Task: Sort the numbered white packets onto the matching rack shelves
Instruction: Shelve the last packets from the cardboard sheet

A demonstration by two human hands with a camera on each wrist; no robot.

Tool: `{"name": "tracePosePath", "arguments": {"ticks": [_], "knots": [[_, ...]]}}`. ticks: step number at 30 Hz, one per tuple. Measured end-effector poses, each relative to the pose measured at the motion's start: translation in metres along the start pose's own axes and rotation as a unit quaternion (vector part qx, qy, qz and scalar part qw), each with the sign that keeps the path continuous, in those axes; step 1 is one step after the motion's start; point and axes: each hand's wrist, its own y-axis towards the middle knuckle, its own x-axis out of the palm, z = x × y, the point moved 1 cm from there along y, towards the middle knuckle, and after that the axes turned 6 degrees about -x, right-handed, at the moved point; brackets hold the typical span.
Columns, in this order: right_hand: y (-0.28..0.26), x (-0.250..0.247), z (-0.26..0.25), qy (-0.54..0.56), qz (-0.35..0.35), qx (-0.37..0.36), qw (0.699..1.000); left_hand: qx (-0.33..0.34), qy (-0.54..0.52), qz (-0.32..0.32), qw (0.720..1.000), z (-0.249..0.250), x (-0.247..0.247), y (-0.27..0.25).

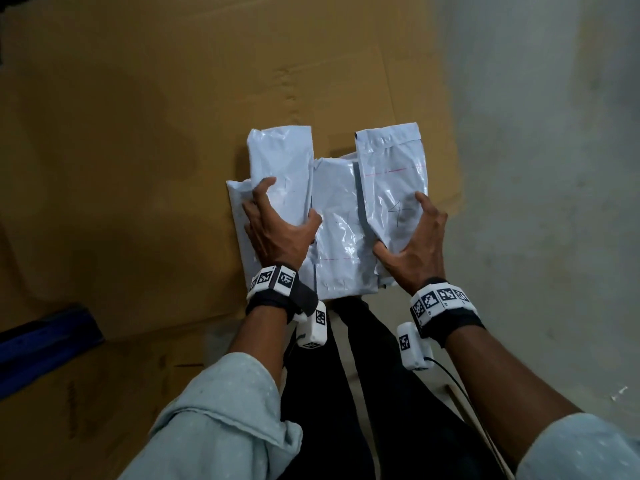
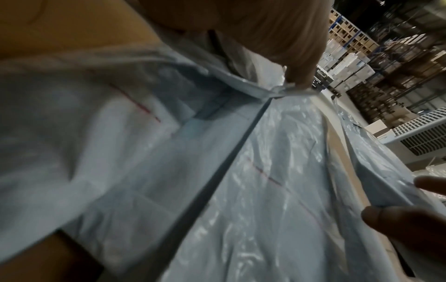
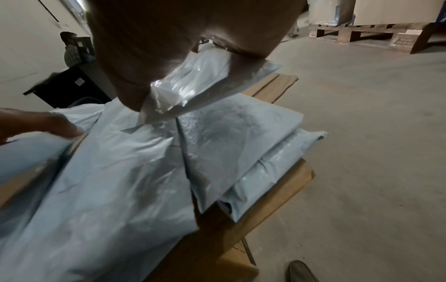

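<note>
White plastic packets are lying in a loose overlapping pile on flattened brown cardboard [image 1: 145, 140], which is sitting on the grey concrete floor [image 1: 540, 168]; we're gripping one packet in each hand. Our left hand [image 1: 277, 233] is holding the left packet [image 1: 282, 157], thumb curled over its near right edge, fingers [image 1: 261, 190] wrapped on its left side; any number on it is too faint to read. Our right hand [image 1: 414, 249] is holding the right packet [image 1: 391, 178], marked with a handwritten 4; thumb is hooking its lower left corner, fingers [image 1: 424, 202] curling round its right edge. Both packets are overlapping the middle packet [image 1: 337, 237], which is lying flat between our hands with a faint mark we can't read; more packets are sitting underneath. Right wrist view is showing the pile stacked near the cardboard's edge, a wooden pallet [image 3: 366, 36] well apart across the floor; left wrist view is showing warehouse racking [image 2: 395, 63] in the background, blurred.
</note>
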Motion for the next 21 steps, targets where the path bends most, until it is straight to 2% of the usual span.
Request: {"name": "tracePosePath", "arguments": {"ticks": [11,21], "knots": [[-0.015,-0.021,-0.057,0.003,0.018,-0.004,1.000,0.052,-0.061,0.037,0.996,0.031,-0.070,0.002],[-0.055,-0.088,-0.174,0.027,0.095,-0.033,0.995,0.147,-0.117,0.071,0.980,0.095,-0.214,-0.037]]}}
